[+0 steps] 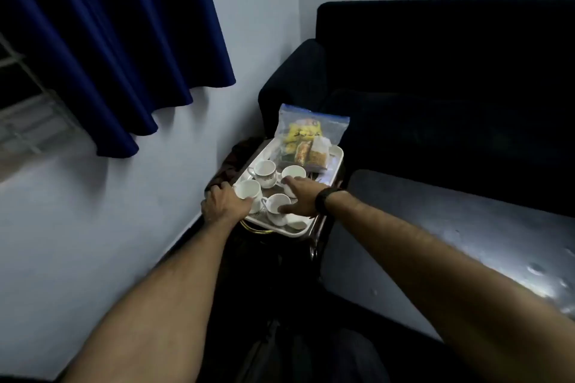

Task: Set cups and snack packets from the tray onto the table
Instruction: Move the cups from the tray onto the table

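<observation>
A white tray (336, 154) rests on a small dark stand by the wall. On it stand several white cups: a far-left cup (265, 168), a far-right cup (294, 172), a near-left cup (248, 189) and a near-right cup (277, 202). A clear zip bag of snack packets (306, 141) leans at the tray's far end. My left hand (222, 204) curls round the tray's left rim, thumb against the near-left cup. My right hand (300, 196) lies spread over the two right cups, holding nothing I can see.
A grey glossy table (466, 236) lies to the right of the tray. Behind it stands a dark sofa (435, 71). A blue curtain (109, 40) hangs on the left over a pale wall. Dark floor shows below my arms.
</observation>
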Tool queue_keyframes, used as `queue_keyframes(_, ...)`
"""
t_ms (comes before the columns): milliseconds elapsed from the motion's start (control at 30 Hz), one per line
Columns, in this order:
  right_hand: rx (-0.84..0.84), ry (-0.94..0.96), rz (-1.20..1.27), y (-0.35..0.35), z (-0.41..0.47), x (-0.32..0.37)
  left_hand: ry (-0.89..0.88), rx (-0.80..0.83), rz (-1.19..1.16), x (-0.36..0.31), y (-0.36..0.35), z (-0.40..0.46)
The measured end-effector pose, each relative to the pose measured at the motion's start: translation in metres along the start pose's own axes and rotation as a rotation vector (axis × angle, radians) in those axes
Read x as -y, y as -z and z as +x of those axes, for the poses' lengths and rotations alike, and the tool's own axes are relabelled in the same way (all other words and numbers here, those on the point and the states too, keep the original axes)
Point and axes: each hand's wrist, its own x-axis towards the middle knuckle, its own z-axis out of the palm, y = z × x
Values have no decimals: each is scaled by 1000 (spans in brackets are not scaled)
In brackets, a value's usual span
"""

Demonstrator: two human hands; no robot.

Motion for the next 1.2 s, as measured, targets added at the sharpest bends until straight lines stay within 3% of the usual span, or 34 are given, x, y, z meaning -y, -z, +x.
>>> queue_keyframes(467,4,-23,-51,-65,42,22,-17,174,-40,-13,-34,38)
queue_keyframes(767,-151,-58,223,-62,30,6,12,148,-64,-23,-44,37)
queue_keyframes(1000,-303,-117,301,-22,-17,-25,-145,-78,-97,-32,-11,17)
queue_keyframes(1200,-420,-288,313,18,-82,-79,-381,-81,-144,-95,2,-23)
